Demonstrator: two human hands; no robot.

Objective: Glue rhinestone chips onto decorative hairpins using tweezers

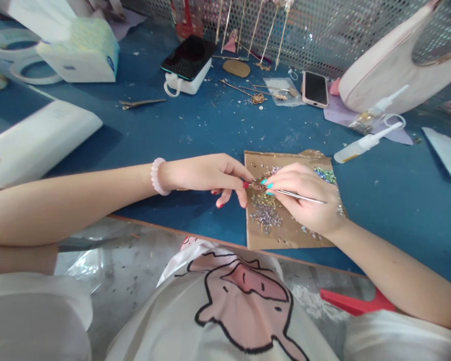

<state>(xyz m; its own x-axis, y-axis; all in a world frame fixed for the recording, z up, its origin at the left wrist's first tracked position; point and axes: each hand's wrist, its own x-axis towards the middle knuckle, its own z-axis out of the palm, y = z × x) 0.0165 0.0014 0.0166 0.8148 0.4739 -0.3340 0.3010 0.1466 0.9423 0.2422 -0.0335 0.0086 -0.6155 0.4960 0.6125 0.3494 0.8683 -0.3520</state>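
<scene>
My left hand, with red nails and a beaded bracelet, pinches a small dark ornament between thumb and index finger. Its lower fingers are curled beneath. From the other side my right hand, with turquoise nails, grips a thin silver pen-like tool. The tool's tip is hidden by the fingers, close to the ornament. Both hands meet above a piece of brown cardboard. On it lie loose rhinestones: a silvery-grey pile, yellowish ones and blue-green ones.
A glue bottle lies right of the cardboard. Behind are a phone, a black device on a white block, scissors and hairpins. A tissue box and white machine stand left.
</scene>
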